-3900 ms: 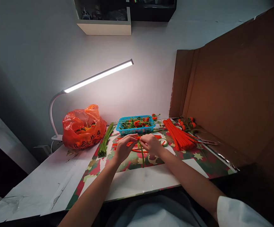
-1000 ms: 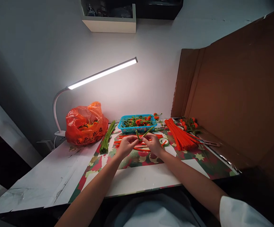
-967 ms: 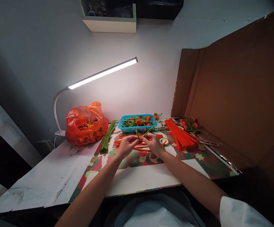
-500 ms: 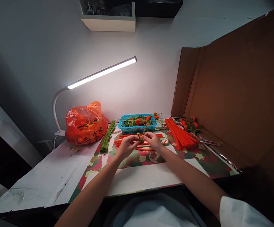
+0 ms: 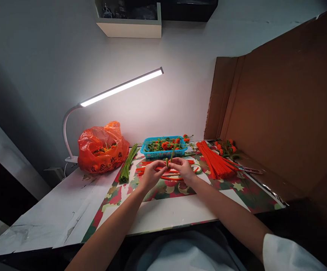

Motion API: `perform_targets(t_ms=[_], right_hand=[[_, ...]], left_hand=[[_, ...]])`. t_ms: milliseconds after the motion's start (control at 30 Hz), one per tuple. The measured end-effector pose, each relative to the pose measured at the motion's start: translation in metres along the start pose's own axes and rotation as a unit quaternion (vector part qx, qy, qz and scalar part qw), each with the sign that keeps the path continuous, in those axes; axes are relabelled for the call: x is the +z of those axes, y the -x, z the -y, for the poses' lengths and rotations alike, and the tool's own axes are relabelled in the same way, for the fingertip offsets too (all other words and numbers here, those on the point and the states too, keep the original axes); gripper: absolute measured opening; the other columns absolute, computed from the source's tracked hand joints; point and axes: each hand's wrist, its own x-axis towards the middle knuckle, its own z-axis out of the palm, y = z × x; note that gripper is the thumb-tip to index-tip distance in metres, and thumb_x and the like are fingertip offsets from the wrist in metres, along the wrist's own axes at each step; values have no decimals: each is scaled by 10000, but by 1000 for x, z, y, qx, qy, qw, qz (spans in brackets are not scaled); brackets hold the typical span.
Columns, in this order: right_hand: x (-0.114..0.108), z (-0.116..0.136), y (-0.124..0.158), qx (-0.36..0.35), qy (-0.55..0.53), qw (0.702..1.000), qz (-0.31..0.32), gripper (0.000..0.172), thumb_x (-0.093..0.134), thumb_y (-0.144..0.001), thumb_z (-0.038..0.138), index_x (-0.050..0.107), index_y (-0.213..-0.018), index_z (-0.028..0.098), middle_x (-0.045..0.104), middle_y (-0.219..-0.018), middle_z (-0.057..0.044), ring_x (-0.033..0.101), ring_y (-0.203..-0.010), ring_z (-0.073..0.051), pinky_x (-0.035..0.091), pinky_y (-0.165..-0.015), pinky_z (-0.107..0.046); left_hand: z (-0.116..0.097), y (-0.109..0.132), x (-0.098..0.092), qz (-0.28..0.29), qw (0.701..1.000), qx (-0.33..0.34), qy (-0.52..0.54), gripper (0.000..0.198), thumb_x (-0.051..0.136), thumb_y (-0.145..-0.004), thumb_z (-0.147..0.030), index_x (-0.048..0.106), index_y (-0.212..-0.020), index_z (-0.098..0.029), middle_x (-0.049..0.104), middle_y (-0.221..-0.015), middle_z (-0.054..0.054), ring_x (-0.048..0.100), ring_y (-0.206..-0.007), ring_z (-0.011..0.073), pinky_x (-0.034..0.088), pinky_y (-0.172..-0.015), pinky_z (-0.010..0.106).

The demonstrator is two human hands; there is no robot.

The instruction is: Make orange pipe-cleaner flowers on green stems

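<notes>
My left hand (image 5: pixel 153 174) and my right hand (image 5: pixel 182 169) meet over the middle of the table, fingertips pinched close together. Between them is a green pipe cleaner (image 5: pixel 172 153), bent so that one end stands up tall and a short piece shows at the left fingertips. The fingers hide the rest of it. Under and behind the hands lie loose red pipe cleaners (image 5: pixel 149 163). A roll of green tape (image 5: pixel 198 169) rests just right of my right hand. Behind, a blue basket (image 5: pixel 163 154) holds orange-red fuzzy flowers (image 5: pixel 165 145) with green stems.
A bundle of green pipe cleaners (image 5: pixel 127 169) and an orange plastic bag (image 5: pixel 101 150) are on the left. On the right lie a red pipe cleaner bundle (image 5: pixel 216 162), more flowers (image 5: pixel 227 147) and scissors (image 5: pixel 252 170). A lit lamp (image 5: pixel 123 87) hangs above; a cardboard panel (image 5: pixel 282 105) stands right.
Both hands stay in nearly the same place. The fingers have shifted slightly, and the bent green pipe cleaner has turned a little between them.
</notes>
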Motion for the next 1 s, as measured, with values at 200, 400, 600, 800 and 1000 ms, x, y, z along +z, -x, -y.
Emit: perform_targets(t_ms=[200, 400, 600, 800, 1000], right_hand=[[6, -1, 6, 69, -124, 990, 18, 339, 824, -450, 326, 626, -679, 175, 666, -656, 6, 638, -660, -165, 503, -658, -309], [7, -2, 5, 9, -76, 996, 36, 317, 809, -495, 353, 619, -685, 186, 655, -631, 20, 633, -641, -165, 506, -641, -309], [1, 5, 0, -11, -56, 995, 87, 339, 808, -510, 353, 597, -717, 187, 658, -679, 18, 627, -661, -148, 516, -679, -298], [-4, 15, 1, -24, -45, 991, 126, 311, 806, -539, 303, 604, -750, 196, 639, -695, 31, 620, -673, -131, 507, -692, -285], [-6, 15, 2, -22, -44, 994, 96, 291, 796, -545, 304, 607, -742, 204, 637, -712, 38, 622, -690, -135, 496, -715, -291]], left_hand=[[-3, 0, 8, -57, 956, -206, 200, 361, 752, -615, -422, 625, -797, -137, 667, -749, 41, 649, -656, 157, 559, -630, 303], [-4, -1, 11, -75, 939, -214, 260, 386, 788, -552, -414, 661, -775, -126, 670, -697, 32, 618, -596, 122, 527, -569, 242], [-5, -1, 10, -59, 945, -195, 256, 396, 792, -542, -421, 664, -770, -125, 663, -682, 22, 594, -559, 101, 500, -518, 203], [-6, -2, 7, -10, 944, -179, 277, 351, 765, -613, -397, 649, -798, -122, 656, -671, 15, 609, -587, 103, 484, -514, 183], [-8, -2, 6, -12, 943, -175, 284, 347, 763, -618, -393, 570, -796, -166, 642, -657, -22, 621, -582, 109, 481, -524, 194]])
